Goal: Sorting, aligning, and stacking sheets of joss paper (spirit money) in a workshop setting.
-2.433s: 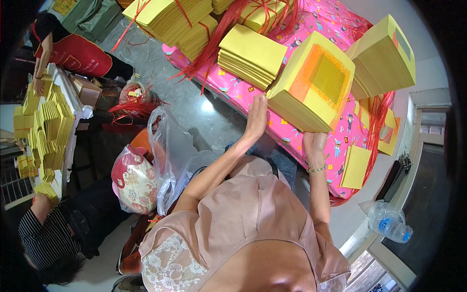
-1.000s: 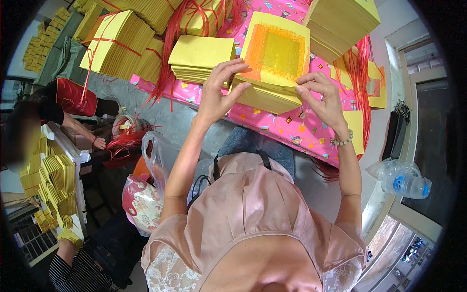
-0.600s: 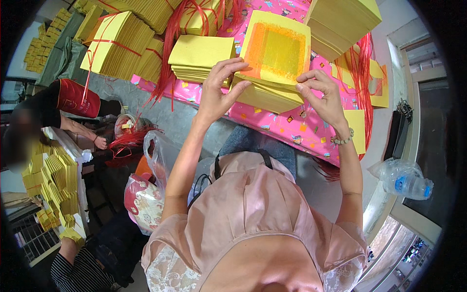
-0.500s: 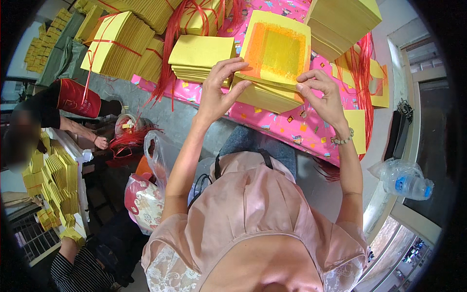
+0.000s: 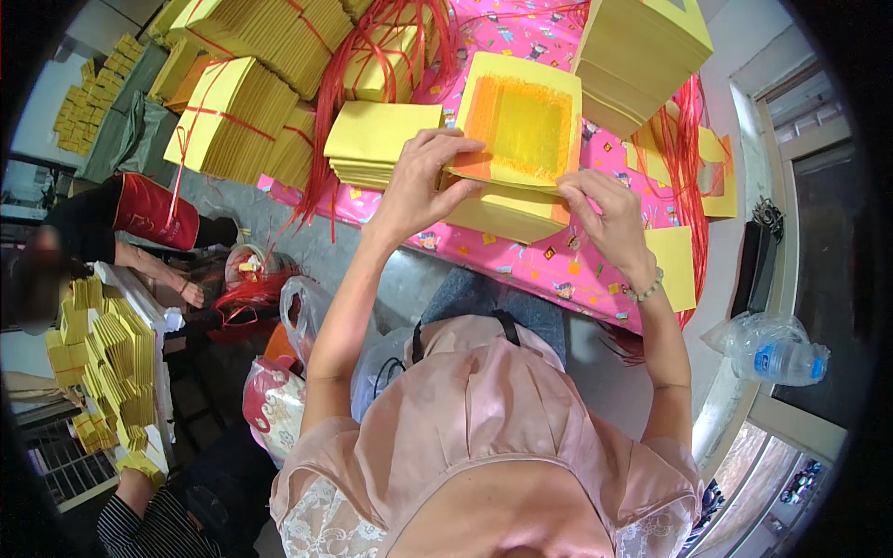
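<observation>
Top sheet (image 5: 519,116): matt yel. paper; orange border looks rough & grainy, gold patch (image 5: 535,135) smoother w/ slight sheen. Block (image 5: 510,216) below: matt paper too. Table cover (image 5: 502,258): pink plastic, v. glossy. Strands (image 5: 686,186): red, shiny, plastic-looking. Bottle (image 5: 789,361): clear glossy plastic. Bag (image 5: 299,307): thin see-thru plastic. Blouse (image 5: 484,400): satin-like cloth, lt. sheen; sleeve lace (image 5: 326,511) open-textured. Jeans (image 5: 535,312): matt denim. Apron (image 5: 156,212): red cloth.

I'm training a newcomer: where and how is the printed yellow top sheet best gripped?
Likely pinch the top sheet by both near corners, from the wearer's side: its near edge stands slightly off the yellow paper stack, leaving a gap beneath.
</observation>
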`<state>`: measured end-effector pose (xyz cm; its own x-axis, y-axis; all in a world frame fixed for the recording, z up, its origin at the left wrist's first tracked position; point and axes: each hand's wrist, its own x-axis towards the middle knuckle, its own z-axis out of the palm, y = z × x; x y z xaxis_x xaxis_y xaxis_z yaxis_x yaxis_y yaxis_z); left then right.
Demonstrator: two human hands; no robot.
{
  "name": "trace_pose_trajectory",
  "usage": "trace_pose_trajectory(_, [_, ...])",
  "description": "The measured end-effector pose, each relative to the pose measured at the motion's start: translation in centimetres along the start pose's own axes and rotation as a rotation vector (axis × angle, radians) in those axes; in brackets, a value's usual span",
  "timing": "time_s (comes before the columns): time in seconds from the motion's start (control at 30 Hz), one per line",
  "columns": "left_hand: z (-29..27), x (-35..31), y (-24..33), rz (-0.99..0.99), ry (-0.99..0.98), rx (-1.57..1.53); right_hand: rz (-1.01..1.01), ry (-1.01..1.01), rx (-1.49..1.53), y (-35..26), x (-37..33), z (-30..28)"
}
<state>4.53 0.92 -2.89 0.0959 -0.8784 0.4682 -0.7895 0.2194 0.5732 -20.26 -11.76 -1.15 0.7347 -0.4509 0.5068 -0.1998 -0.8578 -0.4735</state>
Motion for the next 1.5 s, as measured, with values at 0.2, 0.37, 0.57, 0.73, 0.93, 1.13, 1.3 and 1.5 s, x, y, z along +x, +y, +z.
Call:
trace_pose_trajectory(0.2, [0.0,2.6,0.5,-0.032,0.122,-0.064,0.143,0.055,0.079,1.2,2.7,-0.6])
trace_pose_trajectory(0.37, [0.9,4.5,2.0,0.202,0.504,0.211,0.294,0.110,0.205,5.1,6.8,-0.8])
trace_pose_trajectory(0.57, [2.9,6.4,2.4,0.332,0.103,0.290,0.347,-0.047,0.144,11.5,10.8,-0.4])
trace_pose_trajectory(0.73, [3.7,7.9,1.7,0.218,-0.054,0.387,0.336,-0.155,0.187,13.1,12.9,0.3])
trace_pose_trajectory(0.93, [4.3,8.3,0.5,0.145,-0.140,0.392,0.234,-0.179,-0.031,13.4,14.1,0.2])
trace_pose_trajectory(1.13, [4.6,8.6,0.5,0.120,-0.176,0.390,0.244,-0.251,0.030,13.4,16.3,1.0])
trace_pose_trajectory(1.3, [4.6,8.5,0.3,0.110,-0.187,0.399,0.258,-0.395,0.105,12.6,17.4,3.1])
trace_pose_trajectory(1.5, [4.8,8.7,0.0,0.131,-0.184,0.379,0.248,-0.418,0.084,12.2,17.3,3.3])
